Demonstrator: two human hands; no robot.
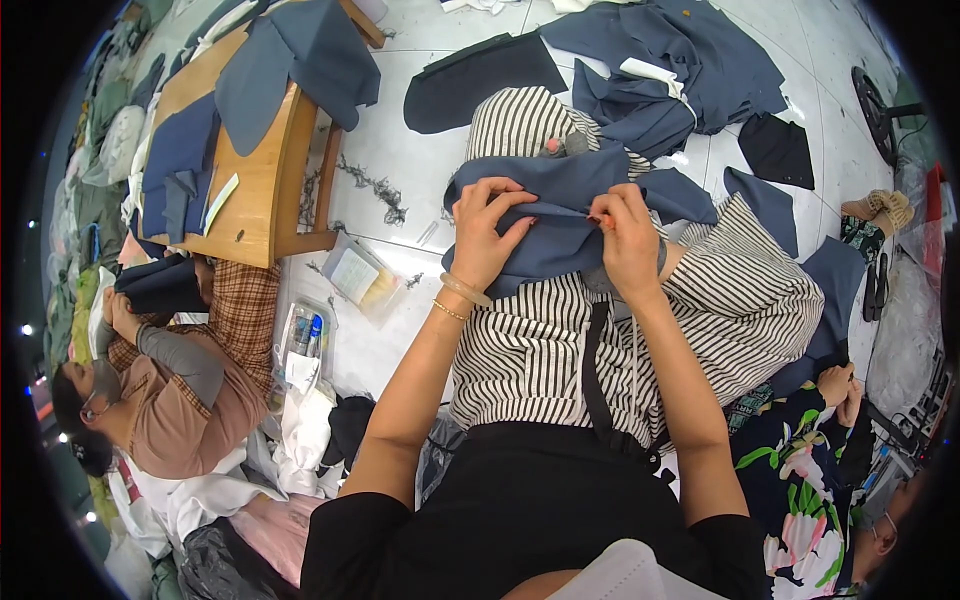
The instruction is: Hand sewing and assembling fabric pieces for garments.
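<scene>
A slate-blue piece of cloth (pixel 545 262) lies across my lap, over black-and-white striped trousers. A folded edge runs through it between my hands. My left hand (pixel 483 232), with a pale bangle and a thin bracelet at the wrist, holds the cloth near that fold between thumb and fingers. On the right of the fold, my right hand (pixel 628 240) pinches the cloth with its fingertips together. Something small and orange shows at those fingertips, too small to name. A grey ball-like thing with a pink spot (pixel 570 145) sits just beyond the cloth.
More slate-blue cloth (pixel 690 60) and a black cut piece (pixel 480 82) lie on the tiled floor ahead. A wooden table (pixel 262 190) with cloth stands left. Near it are a clear bag (pixel 360 275) and a plastic box (pixel 302 335). Other people sit close on both sides.
</scene>
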